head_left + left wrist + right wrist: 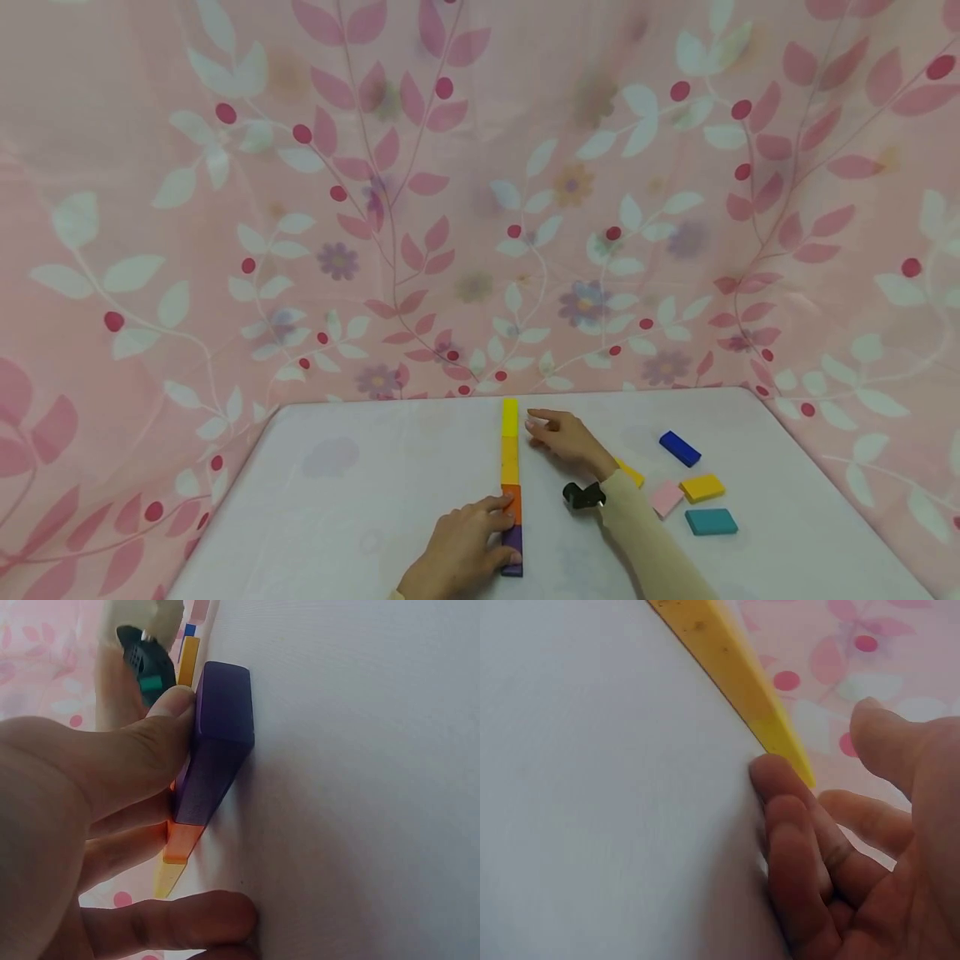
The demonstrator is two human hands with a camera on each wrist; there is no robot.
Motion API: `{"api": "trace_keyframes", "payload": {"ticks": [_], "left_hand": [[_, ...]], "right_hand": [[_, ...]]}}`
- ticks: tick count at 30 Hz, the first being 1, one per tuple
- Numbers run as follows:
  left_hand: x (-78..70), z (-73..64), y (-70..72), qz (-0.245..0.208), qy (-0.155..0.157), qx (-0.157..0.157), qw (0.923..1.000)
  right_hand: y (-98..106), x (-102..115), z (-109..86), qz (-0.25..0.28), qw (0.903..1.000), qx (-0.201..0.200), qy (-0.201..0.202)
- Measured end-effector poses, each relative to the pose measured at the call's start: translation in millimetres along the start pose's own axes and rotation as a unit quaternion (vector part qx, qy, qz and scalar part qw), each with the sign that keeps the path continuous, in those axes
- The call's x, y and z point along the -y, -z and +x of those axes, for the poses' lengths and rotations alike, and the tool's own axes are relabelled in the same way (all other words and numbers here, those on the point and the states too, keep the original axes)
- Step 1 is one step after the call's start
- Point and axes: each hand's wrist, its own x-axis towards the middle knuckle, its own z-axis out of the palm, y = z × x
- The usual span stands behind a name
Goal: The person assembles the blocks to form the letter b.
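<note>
While the left hand (467, 537) touches blocks (513, 537), the right hand (568, 437) curves loosely.

Backdrop (480, 150), 1 pc.: pink, 9 thru 3 o'clock; prtd. w/ pink & wht. leaves, red berries, purplish flwrs. Table (300, 525), 1 pc.: wht. top, 6 o'clock; far corners rounded, approx. 8 & 4 o'clock. Light: soft, even.
</note>
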Motion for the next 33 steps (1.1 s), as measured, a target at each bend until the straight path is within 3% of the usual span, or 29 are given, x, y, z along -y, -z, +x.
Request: {"api": "trace_keyframes", "payload": {"ticks": [4,10,14,17,19,22,26,33], "left_hand": [[-1.1,-0.1,0.3,-0.006,0.005,-0.001,1.0000],[-1.3,1.8,-1.2,-0.002,0.000,-0.006,1.0000],[-0.9,1.5,-1.3,-0.004,0.015,0.008,0.9998],[-0.9,-0.1,-1.3,-0.007,0.017,0.010,0.9998],[-0.8,-0.5,-1.8,-0.008,0.013,0.006,0.9999],[-0.9,-1.3,-2.5,-0.006,0.007,0.000,1.0000],[-0.7,-1.6,-2.8,-0.009,0.008,0.001,0.9999],[0.5,-4.1,-4.0,-0.009,-0.007,-0.015,0.9998]], "right_hand": [[12,-3,-14.7,0.030,0.9991,0.030,0.003],[36,-5,-42.2,0.028,0.9976,0.063,0.011],[54,-2,-65.6,0.051,0.9974,0.044,0.027],[73,0,-81.7,0.011,0.9986,0.006,0.051],[88,-1,-90.0,-0.044,0.9970,-0.019,0.061],[108,-2,-102.4,-0.116,0.9918,-0.039,0.035],[125,-5,-113.9,-0.170,0.9850,-0.016,-0.028],[122,-13,-114.4,-0.139,0.9867,0.030,-0.079]]}}
